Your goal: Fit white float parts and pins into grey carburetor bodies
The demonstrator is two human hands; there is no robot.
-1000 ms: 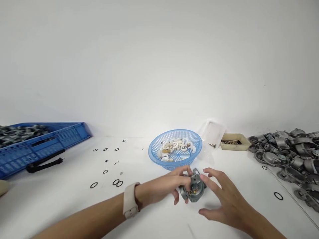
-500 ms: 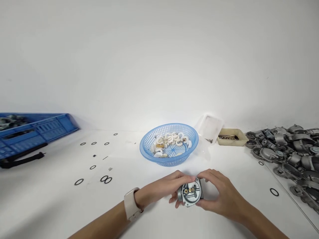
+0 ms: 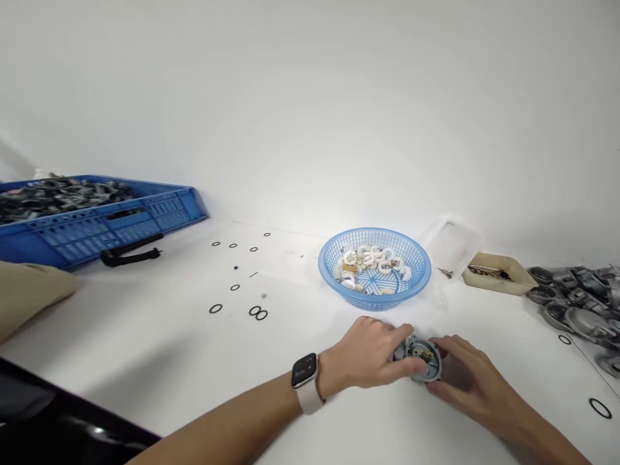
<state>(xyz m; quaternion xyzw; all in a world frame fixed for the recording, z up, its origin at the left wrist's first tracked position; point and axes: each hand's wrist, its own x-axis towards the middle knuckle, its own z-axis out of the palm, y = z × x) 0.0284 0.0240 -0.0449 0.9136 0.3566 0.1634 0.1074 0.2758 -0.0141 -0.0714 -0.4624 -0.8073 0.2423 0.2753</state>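
A round grey metal part [image 3: 430, 369] with small brass pieces inside its open face is held between both hands, just above the white table. My left hand [image 3: 375, 354], below a watch with a pale strap, grips the part's left side, its thumb across the open face. On the right side, my right hand [image 3: 477, 381] pinches the rim between thumb and fingers. Behind the hands stands a blue round basket [image 3: 374, 301] with several white ring-shaped pieces in it.
Several black rings [image 3: 216, 309] lie on the table [image 3: 188, 361] at left. A blue crate [image 3: 169, 212] of metal parts is at far left. Right of the basket are a clear tray [image 3: 453, 245], a cream box [image 3: 498, 282] and piled metal parts [image 3: 588, 321].
The view has swung left, so the basket and crate appear further right. My left hand has turned over the part, with its thumb now on the open face and the watch face showing.
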